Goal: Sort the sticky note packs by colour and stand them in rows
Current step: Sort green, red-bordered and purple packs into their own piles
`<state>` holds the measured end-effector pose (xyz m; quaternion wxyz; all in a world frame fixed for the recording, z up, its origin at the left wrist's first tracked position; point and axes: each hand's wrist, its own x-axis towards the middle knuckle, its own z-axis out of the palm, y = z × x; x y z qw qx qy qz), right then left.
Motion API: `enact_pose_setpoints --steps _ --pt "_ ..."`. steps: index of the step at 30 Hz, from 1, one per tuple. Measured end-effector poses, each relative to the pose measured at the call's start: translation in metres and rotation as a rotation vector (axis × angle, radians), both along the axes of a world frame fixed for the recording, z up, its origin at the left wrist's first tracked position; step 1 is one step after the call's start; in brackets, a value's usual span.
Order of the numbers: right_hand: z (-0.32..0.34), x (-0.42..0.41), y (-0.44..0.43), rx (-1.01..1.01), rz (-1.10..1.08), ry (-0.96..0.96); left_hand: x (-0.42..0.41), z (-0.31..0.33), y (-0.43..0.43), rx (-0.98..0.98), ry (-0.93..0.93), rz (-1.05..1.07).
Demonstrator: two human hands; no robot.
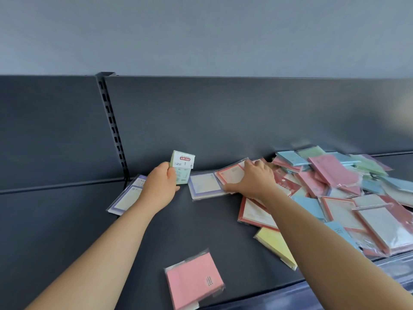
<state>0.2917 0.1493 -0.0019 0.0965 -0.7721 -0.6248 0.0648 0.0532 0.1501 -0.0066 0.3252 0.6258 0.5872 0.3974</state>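
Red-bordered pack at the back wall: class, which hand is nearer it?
Right. The right hand rests on the red-bordered pack; the left hand is apart to its left, holding a green pack.

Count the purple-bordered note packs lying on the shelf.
2. One purple-bordered pack lies partly behind the left hand, which grips a green pack; a second purple-bordered pack lies between the hands, beside the red-bordered pack under the right hand. The pile may hide more.

Left hand (159,186) round green pack (182,167)
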Motion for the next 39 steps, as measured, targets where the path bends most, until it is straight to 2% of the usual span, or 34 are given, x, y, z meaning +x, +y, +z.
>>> enact_pose_setpoints --steps 3,7,13,18,24,30,34,37,39 --pt "-0.002 0.002 0.002 -0.074 -0.005 -0.003 -0.004 -0.003 -0.008 -0.104 -0.232 0.046" --pt "0.000 -0.001 0.001 -0.033 -0.016 0.007 -0.008 -0.009 -0.011 -0.200 -0.393 0.094" --pt "0.011 -0.004 0.002 0.282 0.007 0.103 -0.006 -0.002 -0.020 -0.170 -0.526 0.152" --pt "0.022 0.003 0.009 0.310 0.037 0.511 -0.006 0.010 -0.027 -0.071 -0.477 0.128" --pt "0.039 -0.009 0.002 0.392 0.112 0.777 -0.009 0.021 -0.042 0.038 -0.458 0.143" --pt "0.047 -0.032 -0.007 0.437 0.172 0.872 -0.022 0.038 -0.065 -0.002 -0.677 0.245" --pt "0.043 -0.056 -0.009 0.393 0.194 0.908 -0.040 0.030 -0.082 0.140 -0.380 0.376" --pt "0.045 -0.084 -0.015 0.305 0.218 0.920 -0.060 0.026 -0.099 0.165 -0.351 0.474" --pt "0.046 -0.104 -0.021 0.251 0.234 0.951 -0.076 0.023 -0.110 0.151 -0.395 0.531"
